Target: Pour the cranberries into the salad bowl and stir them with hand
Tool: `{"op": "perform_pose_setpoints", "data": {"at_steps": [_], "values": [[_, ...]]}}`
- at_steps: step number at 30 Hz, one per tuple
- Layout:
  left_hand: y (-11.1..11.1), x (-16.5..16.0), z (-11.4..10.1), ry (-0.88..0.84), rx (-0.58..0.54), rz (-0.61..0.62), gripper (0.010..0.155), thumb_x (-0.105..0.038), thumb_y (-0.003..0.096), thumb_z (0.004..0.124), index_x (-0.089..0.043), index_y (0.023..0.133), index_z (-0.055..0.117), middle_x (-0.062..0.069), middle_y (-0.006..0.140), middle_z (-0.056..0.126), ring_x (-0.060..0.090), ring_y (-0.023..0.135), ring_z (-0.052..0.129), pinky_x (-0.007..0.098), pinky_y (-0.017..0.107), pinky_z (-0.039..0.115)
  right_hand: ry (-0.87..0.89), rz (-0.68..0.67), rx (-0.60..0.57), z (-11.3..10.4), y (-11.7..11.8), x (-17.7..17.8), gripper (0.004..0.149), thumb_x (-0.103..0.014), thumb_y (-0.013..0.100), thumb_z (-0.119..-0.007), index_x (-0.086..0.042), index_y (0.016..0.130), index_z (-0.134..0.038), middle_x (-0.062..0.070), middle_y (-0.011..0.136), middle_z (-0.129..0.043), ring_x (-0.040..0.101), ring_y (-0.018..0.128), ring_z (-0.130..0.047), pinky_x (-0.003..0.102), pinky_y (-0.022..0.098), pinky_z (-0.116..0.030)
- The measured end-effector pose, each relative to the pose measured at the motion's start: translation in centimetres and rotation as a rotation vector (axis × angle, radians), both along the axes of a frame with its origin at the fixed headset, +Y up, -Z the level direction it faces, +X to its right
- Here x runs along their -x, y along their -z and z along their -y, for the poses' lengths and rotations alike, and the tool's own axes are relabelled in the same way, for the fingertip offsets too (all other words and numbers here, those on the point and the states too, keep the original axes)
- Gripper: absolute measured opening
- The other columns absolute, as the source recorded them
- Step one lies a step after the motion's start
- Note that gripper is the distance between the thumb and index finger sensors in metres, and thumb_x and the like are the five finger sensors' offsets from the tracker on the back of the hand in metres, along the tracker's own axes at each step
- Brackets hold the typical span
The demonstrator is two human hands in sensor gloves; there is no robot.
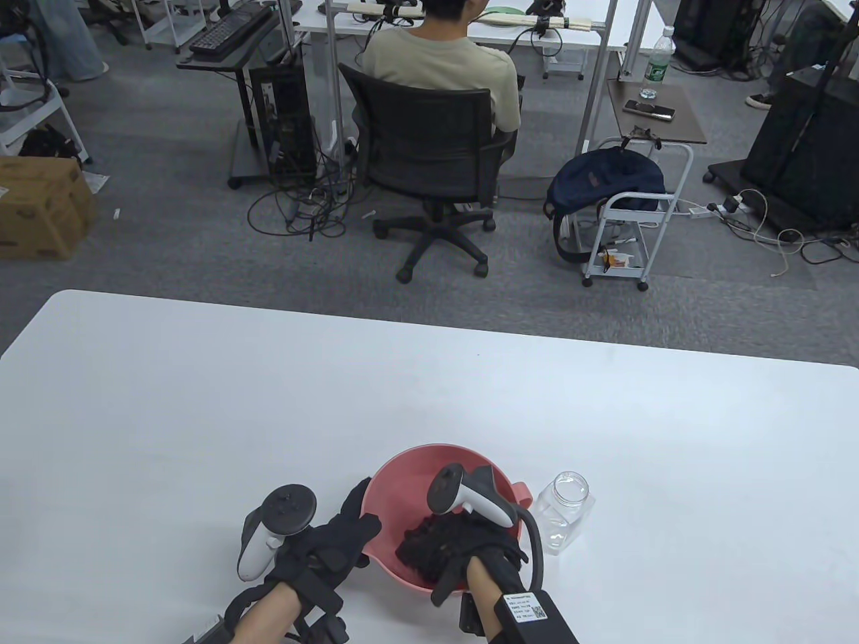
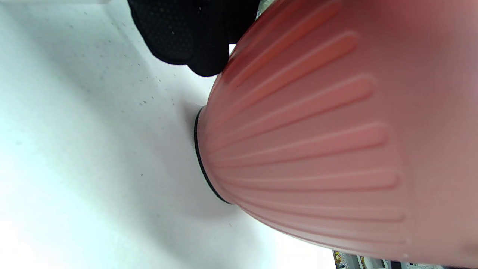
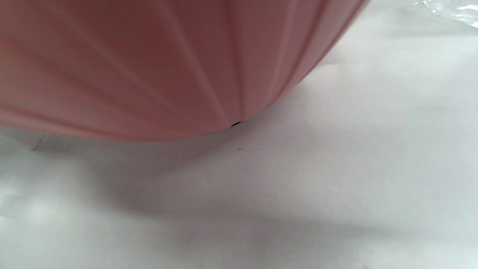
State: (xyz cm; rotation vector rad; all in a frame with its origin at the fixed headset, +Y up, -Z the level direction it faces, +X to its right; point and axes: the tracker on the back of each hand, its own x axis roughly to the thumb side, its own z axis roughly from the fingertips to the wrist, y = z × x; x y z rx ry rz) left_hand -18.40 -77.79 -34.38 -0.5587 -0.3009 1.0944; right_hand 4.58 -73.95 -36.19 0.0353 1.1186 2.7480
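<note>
The pink ribbed salad bowl (image 1: 402, 464) stands on the white table (image 1: 268, 402) near its front edge. My left hand (image 1: 359, 516) holds the bowl's left side, with the fingers against the outer wall and the thumb at the rim. In the left wrist view its fingertips (image 2: 201, 45) touch the bowl's wall (image 2: 298, 149). My right hand (image 1: 429, 547) reaches down inside the bowl, its black fingers spread loosely over the bottom. I cannot make out any cranberries against the dark glove. The right wrist view shows only the bowl's underside (image 3: 130, 74) and the table.
An empty clear plastic jar (image 1: 566, 513) without a lid stands just right of the bowl, and its edge (image 3: 455, 9) shows in the right wrist view. Beyond the table's far edge a person sits in an office chair (image 1: 429, 154).
</note>
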Motion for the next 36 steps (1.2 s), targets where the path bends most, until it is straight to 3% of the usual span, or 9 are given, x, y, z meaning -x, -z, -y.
{"op": "perform_pose_setpoints", "data": {"at_steps": [4, 10, 14, 18, 22, 28, 36], "values": [[0.02, 0.01, 0.00, 0.001, -0.001, 0.000, 0.075, -0.067, 0.0613, 0.050, -0.034, 0.117, 0.013, 0.014, 0.124, 0.045, 0.037, 0.102, 0.073, 0.044, 0.074, 0.069, -0.008, 0.011, 0.002, 0.04, 0.02, -0.09, 0.095, -0.081, 0.054, -0.061, -0.009, 0.112, -0.037, 0.019, 0.109, -0.064, 0.011, 0.074, -0.096, 0.016, 0.050, -0.089], [0.03, 0.00, 0.00, 0.000, 0.000, 0.000, 0.075, -0.067, 0.0614, 0.050, -0.034, 0.118, 0.013, 0.014, 0.124, 0.045, 0.037, 0.102, 0.072, 0.044, 0.074, 0.069, -0.039, 0.006, -0.021, -0.11, 0.07, -0.07, 0.091, -0.081, 0.053, -0.062, -0.014, 0.111, -0.044, 0.013, 0.103, -0.074, 0.000, 0.055, -0.101, 0.009, 0.034, -0.090], [0.04, -0.01, -0.01, 0.001, -0.001, 0.000, 0.075, -0.067, 0.0614, 0.050, -0.034, 0.117, 0.013, 0.015, 0.124, 0.045, 0.037, 0.102, 0.072, 0.044, 0.074, 0.069, -0.030, -0.006, -0.013, 0.02, 0.12, -0.01, 0.084, -0.081, 0.053, -0.064, -0.018, 0.109, -0.054, 0.004, 0.089, -0.090, -0.003, 0.048, -0.102, 0.008, 0.029, -0.089], [0.04, -0.01, -0.01, 0.000, 0.000, 0.001, 0.075, -0.067, 0.0613, 0.050, -0.034, 0.117, 0.013, 0.014, 0.124, 0.045, 0.037, 0.102, 0.072, 0.044, 0.074, 0.069, -0.040, -0.015, 0.004, 0.06, 0.13, 0.07, 0.083, -0.082, 0.052, -0.063, -0.021, 0.108, -0.056, -0.004, 0.085, -0.095, -0.007, 0.044, -0.101, 0.006, 0.026, -0.088], [0.05, -0.01, -0.02, 0.000, 0.000, 0.001, 0.075, -0.067, 0.0614, 0.050, -0.034, 0.117, 0.013, 0.014, 0.124, 0.045, 0.037, 0.102, 0.072, 0.044, 0.074, 0.069, -0.053, -0.026, 0.005, 0.03, 0.10, 0.16, 0.075, -0.083, 0.049, -0.064, -0.032, 0.104, -0.064, -0.013, 0.082, -0.099, -0.010, 0.042, -0.101, 0.005, 0.025, -0.088], [0.02, 0.01, 0.00, 0.005, -0.008, 0.002, 0.075, -0.067, 0.0612, 0.050, -0.033, 0.117, 0.013, 0.015, 0.124, 0.045, 0.037, 0.101, 0.072, 0.044, 0.074, 0.069, -0.059, -0.058, -0.013, 0.01, 0.00, 0.35, 0.063, -0.086, 0.042, -0.065, -0.057, 0.097, -0.069, -0.030, 0.087, -0.097, -0.012, 0.058, -0.102, 0.005, 0.035, -0.091], [-0.02, 0.01, 0.07, 0.005, -0.011, 0.006, 0.076, -0.067, 0.0611, 0.050, -0.032, 0.117, 0.013, 0.016, 0.124, 0.045, 0.038, 0.101, 0.072, 0.044, 0.074, 0.069, -0.010, -0.072, -0.023, -0.20, -0.06, 0.32, 0.069, -0.085, 0.037, -0.071, -0.064, 0.101, -0.056, -0.042, 0.101, -0.086, -0.011, 0.096, -0.090, 0.020, 0.063, -0.091]]}}
